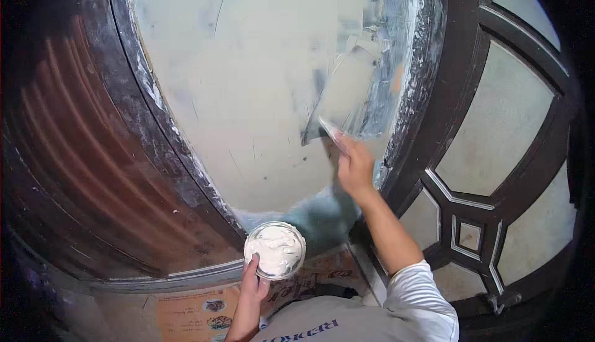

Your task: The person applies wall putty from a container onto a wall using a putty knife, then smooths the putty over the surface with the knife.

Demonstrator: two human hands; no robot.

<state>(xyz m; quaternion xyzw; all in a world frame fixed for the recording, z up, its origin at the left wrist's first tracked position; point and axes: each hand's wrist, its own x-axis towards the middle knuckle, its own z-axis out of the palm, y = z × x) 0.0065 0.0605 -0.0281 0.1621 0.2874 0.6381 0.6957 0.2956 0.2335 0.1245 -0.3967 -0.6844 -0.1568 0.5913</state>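
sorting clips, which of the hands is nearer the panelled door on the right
Right. The right hand, gripping a scraper, is just left of the panelled door; the left hand, holding a tub of white paste, is lower and farther left.

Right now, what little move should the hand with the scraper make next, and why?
Perhaps the right hand could smooth the blue-grey streaks with the scraper: they show just to its right, and the pale coating looks thin there.
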